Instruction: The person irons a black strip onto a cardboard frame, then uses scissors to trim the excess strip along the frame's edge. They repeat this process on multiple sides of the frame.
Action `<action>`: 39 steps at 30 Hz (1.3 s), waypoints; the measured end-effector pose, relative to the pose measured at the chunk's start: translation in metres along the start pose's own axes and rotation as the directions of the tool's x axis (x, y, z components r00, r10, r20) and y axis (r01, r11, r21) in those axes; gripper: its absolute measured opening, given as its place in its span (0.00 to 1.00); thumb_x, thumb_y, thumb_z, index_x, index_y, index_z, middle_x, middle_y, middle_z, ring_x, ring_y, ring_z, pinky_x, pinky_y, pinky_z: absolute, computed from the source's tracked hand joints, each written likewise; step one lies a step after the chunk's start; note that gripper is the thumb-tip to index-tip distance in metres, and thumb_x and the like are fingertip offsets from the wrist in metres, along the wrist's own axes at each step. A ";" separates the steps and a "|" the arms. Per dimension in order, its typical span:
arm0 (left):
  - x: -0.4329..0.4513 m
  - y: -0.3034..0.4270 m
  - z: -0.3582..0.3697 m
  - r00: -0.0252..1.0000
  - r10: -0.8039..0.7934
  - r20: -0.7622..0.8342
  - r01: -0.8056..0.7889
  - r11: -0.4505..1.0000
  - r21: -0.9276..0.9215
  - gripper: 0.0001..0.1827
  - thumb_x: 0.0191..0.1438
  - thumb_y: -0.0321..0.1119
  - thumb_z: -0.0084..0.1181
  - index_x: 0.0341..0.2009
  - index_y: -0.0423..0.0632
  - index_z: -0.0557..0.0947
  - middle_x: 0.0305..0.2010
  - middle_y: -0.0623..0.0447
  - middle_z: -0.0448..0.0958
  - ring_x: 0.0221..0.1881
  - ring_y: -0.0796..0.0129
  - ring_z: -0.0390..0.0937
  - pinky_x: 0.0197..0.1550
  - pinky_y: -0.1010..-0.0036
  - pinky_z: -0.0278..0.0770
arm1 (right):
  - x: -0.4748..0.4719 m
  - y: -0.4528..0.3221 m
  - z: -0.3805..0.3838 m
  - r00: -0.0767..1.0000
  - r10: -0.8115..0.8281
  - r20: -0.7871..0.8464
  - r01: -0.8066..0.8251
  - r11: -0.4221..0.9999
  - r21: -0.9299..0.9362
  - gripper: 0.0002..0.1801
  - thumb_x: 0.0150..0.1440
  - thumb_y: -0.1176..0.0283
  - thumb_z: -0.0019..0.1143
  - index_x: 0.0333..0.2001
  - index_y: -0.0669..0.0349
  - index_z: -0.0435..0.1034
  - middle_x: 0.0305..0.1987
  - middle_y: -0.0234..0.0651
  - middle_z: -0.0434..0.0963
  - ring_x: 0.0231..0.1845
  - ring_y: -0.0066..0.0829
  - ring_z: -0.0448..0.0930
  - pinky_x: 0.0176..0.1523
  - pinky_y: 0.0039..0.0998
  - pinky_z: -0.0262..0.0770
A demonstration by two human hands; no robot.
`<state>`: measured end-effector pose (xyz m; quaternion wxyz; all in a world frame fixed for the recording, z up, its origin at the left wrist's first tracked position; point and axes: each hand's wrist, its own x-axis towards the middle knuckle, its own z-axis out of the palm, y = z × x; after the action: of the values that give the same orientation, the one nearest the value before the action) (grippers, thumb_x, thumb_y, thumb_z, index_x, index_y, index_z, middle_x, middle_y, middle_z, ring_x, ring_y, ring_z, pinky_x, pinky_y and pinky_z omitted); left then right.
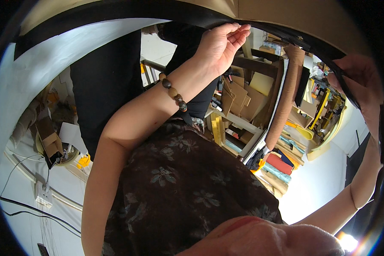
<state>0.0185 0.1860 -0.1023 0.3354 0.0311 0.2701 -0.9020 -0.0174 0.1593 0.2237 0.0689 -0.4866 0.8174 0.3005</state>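
A dark curved band (121, 13) runs across the top of the view, bordering a tan panel (294, 14) with a seam. My left hand (222, 46), with a beaded bracelet (172, 92) on the forearm, is raised to this band. Its thumb and fingertips come together at the band's lower edge. At the far right, my right hand (360, 83) grips a black strip (347, 84), which seems to continue the same band. The rim of the lens darkens part of that hand. Below lies my dark floral shirt (161, 174).
A brown fabric-like roll (286, 96) stands beside a wooden frame. Cardboard pieces (236, 92) fill a shelf behind it. Several rolls of material (276, 166) lie at right. At left are a power strip (43, 193), loose black cables (40, 208) and an open cardboard box (49, 136).
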 end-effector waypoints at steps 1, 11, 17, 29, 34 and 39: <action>0.000 0.000 0.000 1.000 0.003 0.000 -0.003 1.000 0.004 0.08 0.56 0.24 0.50 0.38 0.31 0.72 0.46 0.36 0.73 0.43 0.63 0.73 0.48 0.75 0.75 | 0.001 -0.002 -0.002 1.000 -0.009 0.021 0.009 1.000 -0.017 0.18 0.50 0.73 0.66 0.44 0.59 0.69 0.35 0.37 0.80 0.38 0.23 0.82 0.48 0.23 0.76; 0.002 0.000 -0.003 1.000 0.008 0.011 -0.008 1.000 -0.004 0.08 0.57 0.23 0.49 0.38 0.31 0.71 0.45 0.37 0.72 0.44 0.64 0.73 0.48 0.75 0.75 | 0.009 0.006 0.001 0.997 -0.063 0.054 0.061 0.997 0.045 0.14 0.54 0.75 0.60 0.45 0.61 0.68 0.37 0.38 0.80 0.39 0.24 0.82 0.48 0.22 0.76; 0.002 0.000 -0.001 1.000 0.013 0.006 -0.014 1.000 0.013 0.07 0.57 0.23 0.49 0.38 0.32 0.71 0.44 0.38 0.73 0.43 0.64 0.73 0.48 0.75 0.75 | 0.006 -0.002 0.004 0.996 -0.068 0.057 0.062 0.993 0.101 0.14 0.54 0.76 0.59 0.45 0.63 0.69 0.38 0.38 0.80 0.41 0.24 0.82 0.48 0.22 0.77; 0.003 -0.002 -0.002 0.999 0.036 0.002 -0.036 0.999 0.029 0.07 0.57 0.24 0.48 0.38 0.32 0.71 0.44 0.38 0.73 0.43 0.63 0.73 0.49 0.74 0.75 | 0.001 -0.021 0.012 0.995 -0.096 -0.022 0.097 0.993 0.071 0.13 0.52 0.79 0.59 0.43 0.66 0.69 0.38 0.40 0.79 0.39 0.25 0.81 0.44 0.22 0.78; 0.003 -0.002 -0.002 0.999 0.037 0.008 -0.037 0.999 0.014 0.08 0.57 0.24 0.48 0.38 0.32 0.71 0.43 0.37 0.73 0.42 0.62 0.73 0.49 0.73 0.75 | -0.002 -0.021 0.016 0.992 -0.126 -0.015 0.127 0.985 0.119 0.15 0.52 0.78 0.62 0.43 0.66 0.69 0.38 0.41 0.79 0.39 0.25 0.82 0.44 0.22 0.78; 0.003 -0.001 -0.002 1.000 0.029 -0.004 -0.029 0.999 0.029 0.07 0.57 0.24 0.48 0.38 0.32 0.71 0.44 0.37 0.73 0.43 0.62 0.73 0.50 0.73 0.74 | 0.000 -0.021 0.017 0.992 -0.123 0.031 0.116 0.976 0.183 0.15 0.52 0.79 0.61 0.43 0.67 0.68 0.38 0.42 0.79 0.40 0.26 0.82 0.45 0.21 0.78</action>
<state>0.0154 0.1855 -0.1045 0.3473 0.0419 0.2572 -0.9008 -0.0030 0.1615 0.2016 0.1480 -0.5201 0.8090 0.2306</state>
